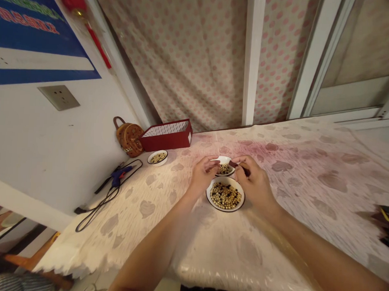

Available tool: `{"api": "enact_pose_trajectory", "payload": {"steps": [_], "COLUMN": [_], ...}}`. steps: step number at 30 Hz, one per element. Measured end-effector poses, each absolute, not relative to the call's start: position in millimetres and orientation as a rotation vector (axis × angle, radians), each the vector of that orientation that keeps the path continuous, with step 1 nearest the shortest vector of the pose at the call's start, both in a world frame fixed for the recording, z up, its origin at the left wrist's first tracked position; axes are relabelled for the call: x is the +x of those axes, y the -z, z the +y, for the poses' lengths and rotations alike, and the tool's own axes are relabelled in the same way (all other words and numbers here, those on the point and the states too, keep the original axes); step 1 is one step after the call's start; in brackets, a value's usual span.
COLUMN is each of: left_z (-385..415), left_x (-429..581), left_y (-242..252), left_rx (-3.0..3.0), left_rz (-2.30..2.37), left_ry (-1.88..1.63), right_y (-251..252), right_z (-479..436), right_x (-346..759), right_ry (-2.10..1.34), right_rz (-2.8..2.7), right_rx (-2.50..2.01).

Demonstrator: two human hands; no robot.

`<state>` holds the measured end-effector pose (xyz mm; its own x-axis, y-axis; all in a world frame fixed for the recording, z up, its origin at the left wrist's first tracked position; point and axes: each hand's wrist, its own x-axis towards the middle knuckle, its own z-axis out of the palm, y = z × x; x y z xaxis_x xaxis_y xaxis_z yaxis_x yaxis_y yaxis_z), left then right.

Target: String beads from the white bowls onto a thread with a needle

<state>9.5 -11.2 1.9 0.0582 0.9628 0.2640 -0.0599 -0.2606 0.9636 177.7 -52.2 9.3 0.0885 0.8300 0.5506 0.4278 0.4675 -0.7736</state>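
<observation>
Two hands meet at frame centre around a small white bowl point(225, 159) of beans point(224, 169). The right hand point(253, 184) pinches a short dark stick point(238, 166) pointing left toward the bowl; the left hand point(205, 175) sits at the rim, its grip unclear. A larger bowl point(225, 209) lies just below.

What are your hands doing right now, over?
Left hand at small white bowl of beans. Right hand pinching dark tool. Larger bean bowl just below both hands. Blue glue gun well off left.
</observation>
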Motion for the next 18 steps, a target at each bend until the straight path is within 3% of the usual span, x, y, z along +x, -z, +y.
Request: {"api": "enact_pose_trajectory", "payload": {"steps": [4,10,18], "left_z": [-27,-60,-56], "left_x": [9,7,8], "left_y": [-7,-23,-13], "left_rx": [1.674,2.246,2.465], "left_rz": [1.079,0.873,0.907], "left_ry": [-1.315,-0.876,-0.738], "right_y": [-13,-17,-16], "right_z": [-54,-55,-55], "right_x": [178,178,177], "right_ry": [-0.39,-0.379,-0.358], "right_rz": [-1.502,-1.479,-1.492], "right_rx": [-1.157,-1.145,-1.161]}}
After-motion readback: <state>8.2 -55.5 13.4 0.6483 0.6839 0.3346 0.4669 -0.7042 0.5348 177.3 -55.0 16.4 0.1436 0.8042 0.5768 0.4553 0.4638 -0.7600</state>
